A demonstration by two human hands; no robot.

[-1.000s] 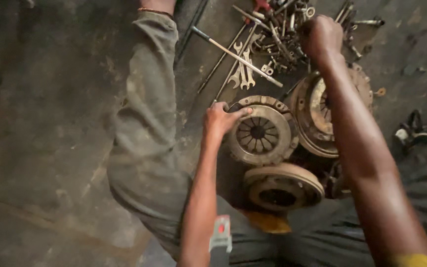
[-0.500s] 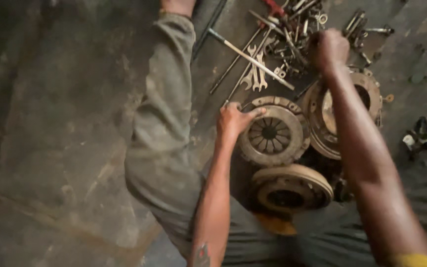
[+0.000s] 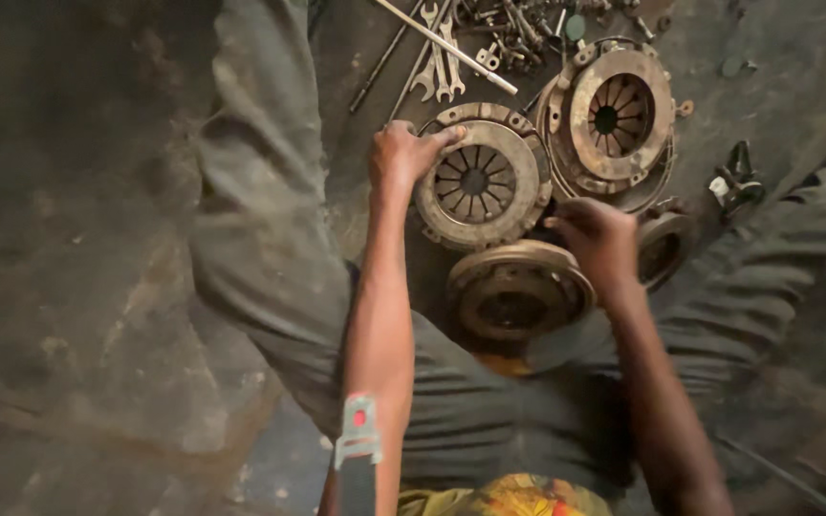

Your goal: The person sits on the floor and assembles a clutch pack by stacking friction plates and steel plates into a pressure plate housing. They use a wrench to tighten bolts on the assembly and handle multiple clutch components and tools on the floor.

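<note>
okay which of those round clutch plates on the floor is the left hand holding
The middle clutch plate, with dark spring fingers fanning from its hub. The left hand grips its left rim. The others lie upper right and nearer the person.

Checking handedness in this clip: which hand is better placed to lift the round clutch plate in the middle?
Left hand: it probably suits, already gripping the clutch plate rim. Right hand sits at its lower edge.

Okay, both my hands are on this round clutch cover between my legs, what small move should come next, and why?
Probably close the right hand on the near right rim of the clutch cover before lifting it. The left hand already grips the far left edge, but the right sits at the rim where a second disc crowds it, so a one-sided lift would likely tilt it.
</note>
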